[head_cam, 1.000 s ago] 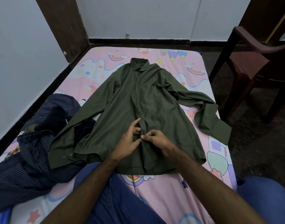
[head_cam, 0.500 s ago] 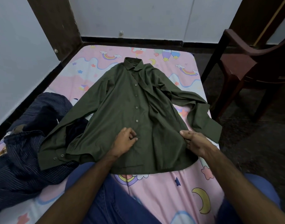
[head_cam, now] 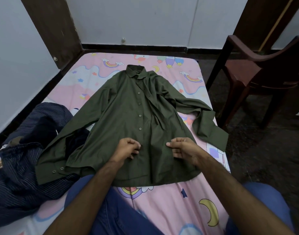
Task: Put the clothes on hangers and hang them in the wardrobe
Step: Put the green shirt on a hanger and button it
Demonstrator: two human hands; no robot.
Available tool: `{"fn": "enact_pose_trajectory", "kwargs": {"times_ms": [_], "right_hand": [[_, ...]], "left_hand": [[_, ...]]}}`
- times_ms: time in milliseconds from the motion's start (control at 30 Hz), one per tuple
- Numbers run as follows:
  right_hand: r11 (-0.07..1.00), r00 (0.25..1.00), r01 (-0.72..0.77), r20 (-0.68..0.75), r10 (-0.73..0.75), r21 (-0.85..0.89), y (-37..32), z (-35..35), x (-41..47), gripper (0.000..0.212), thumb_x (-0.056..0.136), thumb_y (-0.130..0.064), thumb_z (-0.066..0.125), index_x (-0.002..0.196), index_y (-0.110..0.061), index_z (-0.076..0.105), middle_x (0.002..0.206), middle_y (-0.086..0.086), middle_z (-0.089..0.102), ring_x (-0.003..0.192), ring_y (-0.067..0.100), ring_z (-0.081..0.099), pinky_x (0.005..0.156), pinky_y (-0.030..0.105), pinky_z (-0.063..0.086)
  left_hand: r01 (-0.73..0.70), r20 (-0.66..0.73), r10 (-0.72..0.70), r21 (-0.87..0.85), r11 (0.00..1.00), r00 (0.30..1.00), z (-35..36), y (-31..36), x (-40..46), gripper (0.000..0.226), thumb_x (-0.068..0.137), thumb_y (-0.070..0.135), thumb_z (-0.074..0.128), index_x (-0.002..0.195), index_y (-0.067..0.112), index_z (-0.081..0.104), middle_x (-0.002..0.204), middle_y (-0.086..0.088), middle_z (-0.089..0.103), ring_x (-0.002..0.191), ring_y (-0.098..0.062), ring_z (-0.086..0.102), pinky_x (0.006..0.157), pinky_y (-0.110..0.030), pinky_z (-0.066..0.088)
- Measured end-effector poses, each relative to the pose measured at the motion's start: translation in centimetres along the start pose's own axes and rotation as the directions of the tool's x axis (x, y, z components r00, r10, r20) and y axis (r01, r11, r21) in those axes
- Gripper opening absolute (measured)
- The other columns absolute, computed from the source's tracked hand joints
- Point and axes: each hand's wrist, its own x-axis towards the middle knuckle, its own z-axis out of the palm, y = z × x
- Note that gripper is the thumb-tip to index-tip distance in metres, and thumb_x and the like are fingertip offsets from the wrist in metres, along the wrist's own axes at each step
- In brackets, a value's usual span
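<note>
A dark green long-sleeved shirt (head_cam: 128,116) lies front up on the pink bed sheet (head_cam: 179,209), collar toward the far wall and both sleeves spread out. My left hand (head_cam: 126,149) rests on the button strip low on the shirt, its fingers curled and pinching the cloth by a button. About a hand's width to the right, my right hand (head_cam: 183,149) sits on the lower front panel with thumb and curled fingers pinching the fabric. No hanger and no wardrobe are in view.
A heap of dark blue striped clothes (head_cam: 21,158) lies at the bed's left side, partly under the shirt's left sleeve. A brown plastic chair (head_cam: 257,78) stands on the dark floor right of the bed. Walls close in on the left and far side.
My right hand went out to the shirt's right edge and has come back toward the button strip. My left hand stayed on the button strip. The camera view shifted slightly.
</note>
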Motion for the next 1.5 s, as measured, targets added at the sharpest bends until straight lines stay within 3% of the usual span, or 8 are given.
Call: {"fn": "enact_pose_trajectory", "kwargs": {"times_ms": [167, 300, 533, 867, 1100, 1333, 1433, 1500], "right_hand": [[0.998, 0.998, 0.064, -0.012, -0.064, -0.014, -0.1, 5.3, 1.6, 0.016, 0.092, -0.010, 0.072, 0.079, -0.013, 0.064, 0.070, 0.002, 0.066, 0.053, 0.008, 0.060, 0.052, 0.019, 0.052], [0.981, 0.989, 0.109, -0.079, -0.123, -0.163, 0.9, 8.6, 3.2, 0.028, 0.087, -0.009, 0.077, 0.069, -0.017, 0.058, 0.052, -0.008, 0.056, 0.046, 0.003, 0.051, 0.045, 0.017, 0.041], [0.843, 0.925, 0.181, -0.203, -0.321, -0.506, 3.9, 10.4, 5.4, 0.025, 0.072, -0.017, 0.088, 0.069, -0.021, 0.064, 0.064, -0.007, 0.064, 0.058, 0.006, 0.054, 0.059, 0.025, 0.043], [0.900, 0.901, 0.263, -0.246, -0.358, -0.348, 5.8, 10.4, 6.1, 0.016, 0.075, -0.014, 0.086, 0.076, -0.017, 0.070, 0.069, -0.002, 0.067, 0.062, 0.007, 0.058, 0.062, 0.028, 0.047], [0.907, 0.899, 0.340, -0.195, -0.391, -0.249, 6.3, 9.9, 5.7, 0.008, 0.081, -0.011, 0.083, 0.086, -0.012, 0.076, 0.083, 0.010, 0.077, 0.075, 0.014, 0.068, 0.076, 0.032, 0.056], [0.883, 0.881, 0.401, -0.160, -0.445, -0.246, 6.4, 9.7, 5.2, 0.003, 0.087, -0.009, 0.077, 0.089, -0.007, 0.078, 0.082, 0.003, 0.078, 0.079, 0.010, 0.071, 0.077, 0.024, 0.056], [0.882, 0.872, 0.429, -0.165, -0.461, -0.196, 6.5, 9.4, 4.9, 0.028, 0.096, -0.008, 0.067, 0.068, -0.013, 0.074, 0.065, -0.010, 0.071, 0.065, -0.004, 0.060, 0.066, 0.013, 0.045], [0.881, 0.877, 0.432, -0.136, -0.460, -0.193, 6.6, 9.1, 4.9, 0.025, 0.096, -0.010, 0.068, 0.072, -0.007, 0.075, 0.070, -0.005, 0.073, 0.069, 0.000, 0.061, 0.068, 0.016, 0.046]], "left_hand": [[0.039, 0.021, -0.034, -0.299, 0.953, 0.999, -0.8, -0.3, -1.4, 0.008, 0.091, -0.003, 0.067, 0.090, 0.004, 0.063, 0.076, -0.008, 0.067, 0.051, -0.010, 0.064, 0.038, -0.021, 0.048], [0.036, 0.012, -0.034, -0.334, 0.942, 0.999, -0.8, -0.7, -1.1, 0.009, 0.091, -0.004, 0.066, 0.087, 0.004, 0.065, 0.078, -0.010, 0.067, 0.053, -0.009, 0.064, 0.039, -0.022, 0.049], [-0.005, -0.012, 0.001, -0.303, 0.953, 1.000, -0.7, -1.2, -0.8, 0.006, 0.090, -0.004, 0.067, 0.088, 0.001, 0.065, 0.078, -0.013, 0.067, 0.054, -0.007, 0.063, 0.039, -0.022, 0.049], [-0.087, -0.048, 0.079, -0.196, 0.977, 0.996, -0.2, -1.7, -0.1, 0.012, 0.088, -0.006, 0.067, 0.083, 0.005, 0.065, 0.070, -0.008, 0.065, 0.056, -0.008, 0.061, 0.038, -0.021, 0.048], [-0.082, -0.035, 0.078, -0.157, 0.984, 0.996, 0.1, -1.9, 0.3, 0.014, 0.089, -0.006, 0.066, 0.082, 0.006, 0.065, 0.071, -0.009, 0.064, 0.057, -0.006, 0.062, 0.040, -0.021, 0.050], [-0.066, -0.037, 0.060, -0.178, 0.982, 0.997, 0.1, -1.9, 0.2, 0.012, 0.089, -0.006, 0.067, 0.083, 0.005, 0.066, 0.072, -0.010, 0.066, 0.059, -0.009, 0.063, 0.042, -0.021, 0.052], [-0.073, -0.052, 0.064, -0.207, 0.976, 0.997, 0.2, -1.8, 0.1, 0.007, 0.090, 0.000, 0.070, 0.084, 0.003, 0.067, 0.073, -0.011, 0.066, 0.061, -0.012, 0.062, 0.042, -0.021, 0.052], [-0.079, -0.067, 0.065, -0.221, 0.972, 0.996, 0.3, -1.6, -0.1, 0.011, 0.090, 0.009, 0.073, 0.084, 0.002, 0.067, 0.070, -0.008, 0.066, 0.060, -0.011, 0.063, 0.043, -0.022, 0.052]]}}
